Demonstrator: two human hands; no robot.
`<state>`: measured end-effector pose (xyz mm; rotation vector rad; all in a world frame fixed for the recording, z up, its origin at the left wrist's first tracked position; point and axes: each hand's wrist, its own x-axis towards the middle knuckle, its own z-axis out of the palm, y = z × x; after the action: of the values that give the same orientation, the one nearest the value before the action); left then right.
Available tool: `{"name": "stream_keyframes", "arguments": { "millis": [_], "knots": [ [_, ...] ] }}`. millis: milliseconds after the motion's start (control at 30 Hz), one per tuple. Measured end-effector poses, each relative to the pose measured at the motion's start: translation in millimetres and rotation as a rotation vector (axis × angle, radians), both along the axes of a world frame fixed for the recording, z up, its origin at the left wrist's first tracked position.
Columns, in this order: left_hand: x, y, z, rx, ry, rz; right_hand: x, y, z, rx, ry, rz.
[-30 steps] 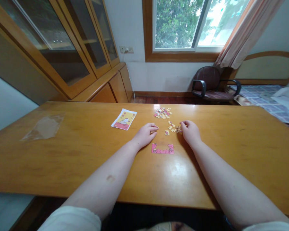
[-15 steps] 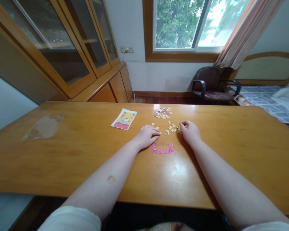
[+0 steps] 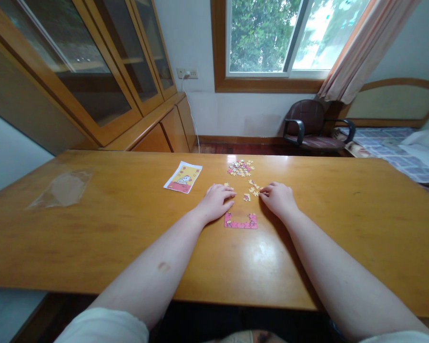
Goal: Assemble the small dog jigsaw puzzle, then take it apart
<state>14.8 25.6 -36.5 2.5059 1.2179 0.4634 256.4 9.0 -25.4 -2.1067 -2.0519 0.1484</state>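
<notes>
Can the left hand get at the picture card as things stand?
Probably yes: the left hand is close by, right of the picture card, and nothing visible stands between them.

Wooden tabletop (image 3: pixel 128 228), smooth and varnished to a gloss, with a pale patch of light shining on its surface. On it, loose puzzle pieces (image 3: pixel 240 167) and a joined puzzle section (image 3: pixel 240 225) look like thin printed cardboard. A picture card (image 3: pixel 183 178) appears to be smooth printed paper. A clear bag (image 3: pixel 62 189) is thin, creased plastic with a faint shine. The cabinet (image 3: pixel 148 124) is polished wood with reflective glass panes (image 3: pixel 89 76). The window frame (image 3: pixel 220 57) is wood around clear glass; the wall (image 3: pixel 236 107) looks matt. The chair (image 3: pixel 309 116) has a leather-like sheen — its armrests (image 3: pixel 300 132) look like plastic. The curtain (image 3: pixel 370 52), bedspread (image 3: pixel 379 145) and sleeves (image 3: pixel 105 326) are soft, matt cloth.
</notes>
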Motion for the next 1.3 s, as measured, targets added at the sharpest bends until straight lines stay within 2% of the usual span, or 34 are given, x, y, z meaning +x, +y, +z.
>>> {"name": "stream_keyframes", "arguments": {
  "millis": [100,200,300,533,833,900,1033,1167,1300],
  "knots": [
    [2,-4,3.5,-0.02,0.008,-0.078,-1,0,0.0,-0.008,-0.013,-0.004],
    [3,-5,4.8,-0.025,0.014,-0.087,-1,2,-2.1,-0.02,-0.009,0.002],
    [2,-2,3.0,-0.008,-0.017,-0.025,-2,2,-3.0,-0.022,-0.002,0.005],
    [-2,4,0.5,-0.003,-0.146,0.239,-3,0,-0.1,-0.016,-0.013,0.0],
    [-4,6,0.6,-0.01,-0.138,0.294,-4,2,-5.4,0.0,0.079,0.022],
    [-5,6,0.2,-0.008,-0.13,0.32,-4,2,-6.3,0.046,0.141,0.072],
    [-6,8,0.5,-0.006,-0.118,0.367,-9,-1,-8.8,0.08,0.356,0.288],
    [-7,8,2.7,-0.009,-0.11,0.41,-18,-5,-11.8,-0.057,0.522,0.432],
    [-6,8,2.9,-0.021,-0.089,0.411,-21,-6,-13.7,-0.12,0.563,0.485]
  ]
}}
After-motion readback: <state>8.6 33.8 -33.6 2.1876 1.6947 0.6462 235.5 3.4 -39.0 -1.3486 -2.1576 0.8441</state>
